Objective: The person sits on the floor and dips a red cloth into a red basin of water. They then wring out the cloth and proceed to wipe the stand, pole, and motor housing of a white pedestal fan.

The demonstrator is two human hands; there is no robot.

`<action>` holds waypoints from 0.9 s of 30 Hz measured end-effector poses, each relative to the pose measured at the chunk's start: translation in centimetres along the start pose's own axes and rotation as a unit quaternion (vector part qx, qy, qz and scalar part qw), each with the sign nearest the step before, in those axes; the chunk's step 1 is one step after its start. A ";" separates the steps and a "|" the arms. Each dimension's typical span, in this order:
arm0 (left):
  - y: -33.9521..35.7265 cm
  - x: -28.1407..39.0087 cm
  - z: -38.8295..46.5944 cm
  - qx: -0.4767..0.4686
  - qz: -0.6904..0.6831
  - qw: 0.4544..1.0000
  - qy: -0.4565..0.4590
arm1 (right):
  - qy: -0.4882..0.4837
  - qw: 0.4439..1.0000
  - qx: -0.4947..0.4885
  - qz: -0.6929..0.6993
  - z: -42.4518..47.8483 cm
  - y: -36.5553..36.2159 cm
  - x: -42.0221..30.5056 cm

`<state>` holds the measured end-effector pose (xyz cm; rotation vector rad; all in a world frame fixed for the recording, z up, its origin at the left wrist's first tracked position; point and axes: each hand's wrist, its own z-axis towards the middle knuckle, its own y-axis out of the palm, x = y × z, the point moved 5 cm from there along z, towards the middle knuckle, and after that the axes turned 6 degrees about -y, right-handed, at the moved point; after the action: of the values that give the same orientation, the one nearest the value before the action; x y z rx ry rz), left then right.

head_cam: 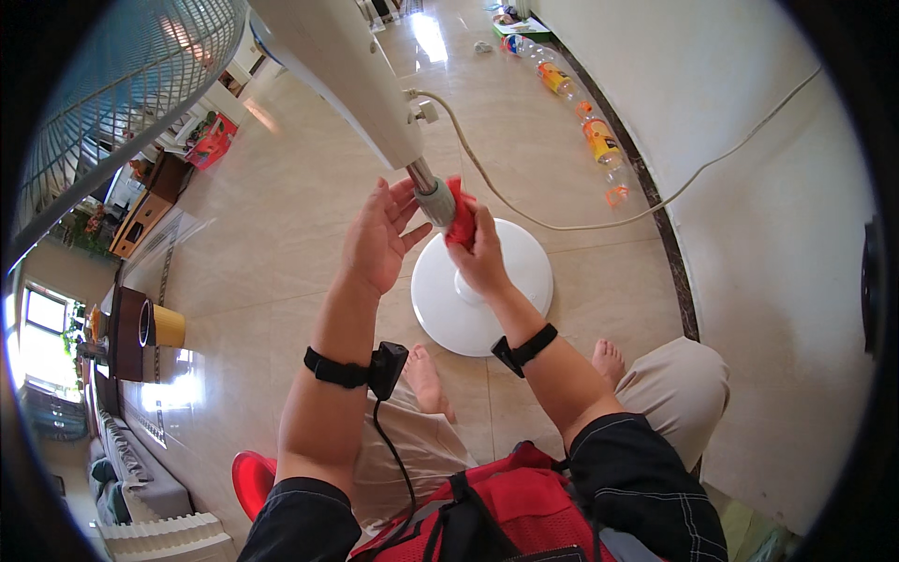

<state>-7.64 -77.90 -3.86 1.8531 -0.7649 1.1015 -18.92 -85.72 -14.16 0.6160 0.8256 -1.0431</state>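
A white pedestal fan stands before me, its wire grille (140, 84) at the upper left and its round white base (435, 302) on the floor. My right hand (481, 249) grips a red cloth (461, 219) against the right side of the grey height collar (437, 202) on the pole. My left hand (379, 235) is at the collar's left side, fingers spread and partly behind the pole; it holds nothing. Above the collar a short metal tube (421, 175) runs into the white fan housing (351, 77).
A beige power cord (555, 227) runs from the fan across the floor and up the wall at right. Plastic bottles (600, 140) lie along the skirting. My bare feet flank the base. A red round object (253, 483) is at lower left, a yellow bin (168, 327) farther left.
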 end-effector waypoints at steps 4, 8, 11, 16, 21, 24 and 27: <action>-0.6 0.0 -0.1 0.015 -0.023 1.000 -0.015 | 0.185 0.979 0.000 0.082 -2.3 -3.3 7.4; -2.0 0.4 -0.8 0.016 -0.025 1.000 -0.009 | 0.330 0.877 -0.144 0.319 -1.4 -4.4 2.5; -2.0 0.6 -1.2 0.017 -0.028 0.999 -0.003 | 0.302 0.843 -0.248 0.369 -0.5 -4.7 -3.1; -1.6 1.1 -2.1 -0.018 -0.057 0.998 0.005 | 0.213 0.830 -0.422 0.295 -1.6 -2.6 -7.9; -0.4 0.9 -2.8 -0.068 -0.075 0.995 0.006 | 0.220 0.832 -0.439 0.257 -3.5 -1.4 -8.0; -0.6 1.2 -3.1 -0.064 -0.066 0.995 0.028 | 0.230 0.845 -0.422 0.235 -3.3 -1.8 -7.8; -2.3 1.6 -2.8 -0.006 -0.038 0.998 0.050 | 0.251 0.854 -0.387 0.239 -3.2 -3.1 -6.6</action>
<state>-6.19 -74.47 -2.49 1.7886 -0.6367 1.1292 -24.45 -81.15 -10.64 0.3524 1.3597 -0.0275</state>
